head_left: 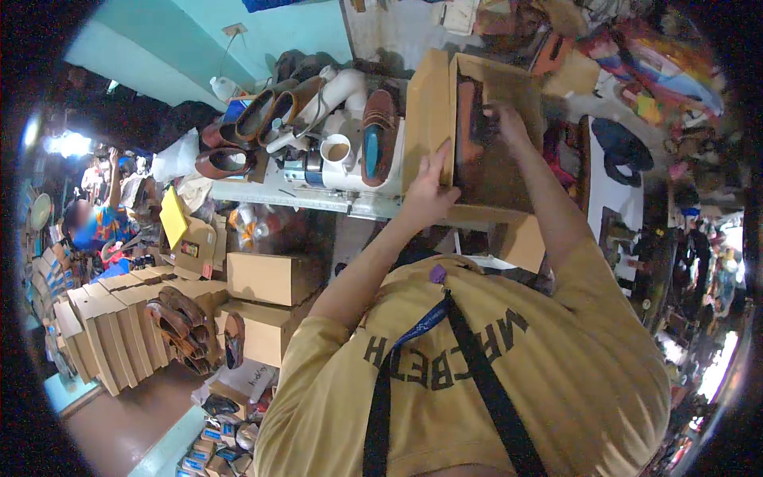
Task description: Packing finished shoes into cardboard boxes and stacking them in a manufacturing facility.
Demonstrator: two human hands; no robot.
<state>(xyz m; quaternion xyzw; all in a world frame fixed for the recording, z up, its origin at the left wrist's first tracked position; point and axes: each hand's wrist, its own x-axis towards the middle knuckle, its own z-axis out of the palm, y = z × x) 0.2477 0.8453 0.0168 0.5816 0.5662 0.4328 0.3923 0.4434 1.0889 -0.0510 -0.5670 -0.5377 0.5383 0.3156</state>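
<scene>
An open cardboard box [497, 213] stands before me on the bench, its side flap [427, 119] raised on the left. My left hand [429, 191] is closed on the near left edge of that box, fingers along the wall and thumb out to the right. Inside the box, along its left wall, is a reddish-brown shoe-like item [470, 147]. My right hand [507, 127] reaches into the box just right of this item; its fingertips are blurred, and I cannot tell whether they touch it. A brown loafer [378, 139] with a teal insole rests left of the box.
Left of the loafer stand a white mug [338, 153], a white machine-like object [342, 91] and several brown shoes [254, 115]. A black shoe [620, 147] is at right. Stacked boxes [103, 334] fill the lower left, and another person [107, 222] is beyond them.
</scene>
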